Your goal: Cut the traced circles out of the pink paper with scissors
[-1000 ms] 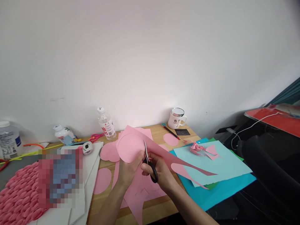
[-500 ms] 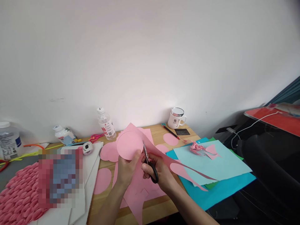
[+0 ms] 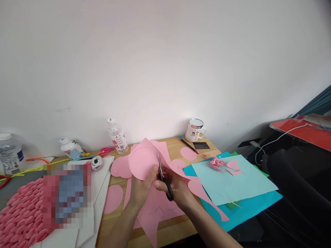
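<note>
My left hand (image 3: 141, 188) pinches the lower edge of a pink paper (image 3: 143, 163) with a round outline, thumb on its face. In my right hand (image 3: 173, 187) are black-handled scissors (image 3: 168, 188), their blades pointing up along the paper's right edge. A strip of the pink paper trails to the right behind my right hand. Beneath both hands lie larger pink sheets (image 3: 165, 206). Pink cut-out circles rest on the table, one (image 3: 113, 199) at the left and one (image 3: 188, 153) at the back right.
A clear bottle (image 3: 117, 137) and a white mug (image 3: 195, 131) stand near the wall. Crumpled pink scraps (image 3: 216, 163) lie on a light blue sheet (image 3: 238, 182) at the right. At the left are white boards (image 3: 99, 193) and a pink woven item (image 3: 23, 213).
The pink strip at the right has shifted, and its long dark edge over the blue sheet no longer shows. The held paper has dropped slightly and my hands have moved a little.
</note>
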`<state>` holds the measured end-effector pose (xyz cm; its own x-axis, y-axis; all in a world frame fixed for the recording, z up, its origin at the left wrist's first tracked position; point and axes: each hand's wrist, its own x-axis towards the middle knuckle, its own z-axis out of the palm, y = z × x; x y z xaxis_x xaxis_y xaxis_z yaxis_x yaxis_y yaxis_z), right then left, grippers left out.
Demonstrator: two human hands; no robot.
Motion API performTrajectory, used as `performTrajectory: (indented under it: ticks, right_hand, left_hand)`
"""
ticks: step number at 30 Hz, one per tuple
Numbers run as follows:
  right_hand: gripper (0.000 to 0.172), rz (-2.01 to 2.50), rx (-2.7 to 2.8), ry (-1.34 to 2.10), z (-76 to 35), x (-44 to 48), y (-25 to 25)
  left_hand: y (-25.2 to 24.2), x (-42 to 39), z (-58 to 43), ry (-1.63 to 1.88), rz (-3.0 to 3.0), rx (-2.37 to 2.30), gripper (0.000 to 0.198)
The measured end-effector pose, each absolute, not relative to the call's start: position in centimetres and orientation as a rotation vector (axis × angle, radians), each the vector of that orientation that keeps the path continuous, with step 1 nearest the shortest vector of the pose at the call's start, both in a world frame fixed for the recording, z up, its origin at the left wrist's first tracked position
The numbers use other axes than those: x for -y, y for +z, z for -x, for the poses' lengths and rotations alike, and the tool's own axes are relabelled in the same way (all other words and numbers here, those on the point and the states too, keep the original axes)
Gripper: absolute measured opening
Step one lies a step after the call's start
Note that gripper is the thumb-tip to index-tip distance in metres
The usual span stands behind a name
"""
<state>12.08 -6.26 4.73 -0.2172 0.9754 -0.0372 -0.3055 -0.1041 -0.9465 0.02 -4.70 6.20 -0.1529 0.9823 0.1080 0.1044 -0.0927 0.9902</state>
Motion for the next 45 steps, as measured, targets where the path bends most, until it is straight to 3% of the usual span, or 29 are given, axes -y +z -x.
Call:
performTrajectory:
  ticks: [45]
  right_hand:
    - [0.043,1.014,1.054,1.570,-12.50,6.46,4.74]
  left_hand:
    - [6.23,4.45,0.02,1.307,-1.291,-1.284,0.023]
